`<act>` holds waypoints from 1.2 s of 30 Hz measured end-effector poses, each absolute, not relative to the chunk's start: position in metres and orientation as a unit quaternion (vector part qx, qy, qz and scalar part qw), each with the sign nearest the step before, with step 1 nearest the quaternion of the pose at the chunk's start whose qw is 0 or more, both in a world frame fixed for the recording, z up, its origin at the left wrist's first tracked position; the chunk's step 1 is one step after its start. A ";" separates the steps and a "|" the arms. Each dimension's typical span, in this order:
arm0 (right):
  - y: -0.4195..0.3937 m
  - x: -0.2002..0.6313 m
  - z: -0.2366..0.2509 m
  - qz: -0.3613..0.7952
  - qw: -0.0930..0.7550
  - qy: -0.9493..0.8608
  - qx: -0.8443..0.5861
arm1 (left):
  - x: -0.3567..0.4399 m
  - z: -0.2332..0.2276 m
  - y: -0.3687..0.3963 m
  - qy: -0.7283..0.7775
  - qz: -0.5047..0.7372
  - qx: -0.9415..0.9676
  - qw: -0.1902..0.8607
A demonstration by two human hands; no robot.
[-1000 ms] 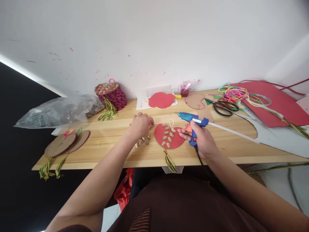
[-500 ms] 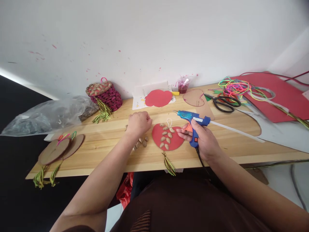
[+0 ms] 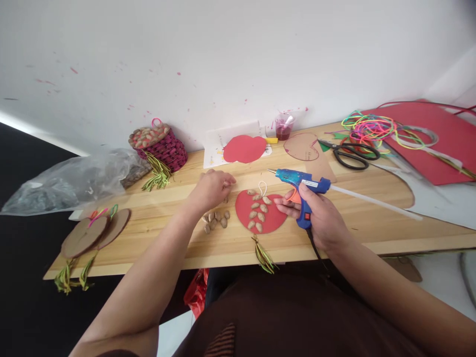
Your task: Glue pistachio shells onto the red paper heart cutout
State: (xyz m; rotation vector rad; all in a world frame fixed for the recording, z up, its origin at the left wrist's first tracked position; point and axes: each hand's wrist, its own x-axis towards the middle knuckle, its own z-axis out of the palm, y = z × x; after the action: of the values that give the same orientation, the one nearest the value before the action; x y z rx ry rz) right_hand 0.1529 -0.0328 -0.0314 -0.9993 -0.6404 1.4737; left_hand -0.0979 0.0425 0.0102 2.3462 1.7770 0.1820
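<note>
My right hand (image 3: pixel 323 220) grips a blue hot glue gun (image 3: pixel 297 179) by its handle. The nozzle points left, above a red apple-shaped cutout (image 3: pixel 273 218) that has several pistachio shells glued on, a white loop at the top and a green tassel (image 3: pixel 265 258) at the bottom. My left hand (image 3: pixel 211 189) hovers left of the cutout, just above a small pile of loose pistachio shells (image 3: pixel 215 220). Its fingertips are pinched together, and I cannot see whether a shell is between them.
On the wooden table (image 3: pixel 372 228) are a woven pink basket (image 3: pixel 163 146), a plastic bag (image 3: pixel 74 178), round cardboard discs (image 3: pixel 92 233), a plain red cutout (image 3: pixel 243 148), a small cup (image 3: pixel 283 128), black scissors (image 3: pixel 349 154), coloured cords (image 3: pixel 368 129) and red card sheets (image 3: pixel 439 144).
My left hand has lifted off the shell pile and moved slightly back and right, uncovering the shells. The glue gun and right hand have barely shifted. The view has drifted a little.
</note>
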 end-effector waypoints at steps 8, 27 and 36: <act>-0.032 0.152 -0.031 0.633 0.584 -0.272 -0.429 | -0.085 -0.001 0.051 0.604 0.109 0.780 0.124; -0.034 0.152 -0.027 0.632 0.584 -0.265 -0.435 | -0.100 0.001 0.064 0.499 0.078 0.857 0.103; -0.034 0.157 -0.029 0.629 0.592 -0.246 -0.439 | -0.097 0.005 0.059 0.592 0.126 0.790 0.096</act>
State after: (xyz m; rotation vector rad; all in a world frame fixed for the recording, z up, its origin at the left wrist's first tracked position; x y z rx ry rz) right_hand 0.1570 -0.0343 -0.0290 -1.0215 -0.5721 1.4641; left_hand -0.0965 0.0586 0.0048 2.3411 1.7530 0.3736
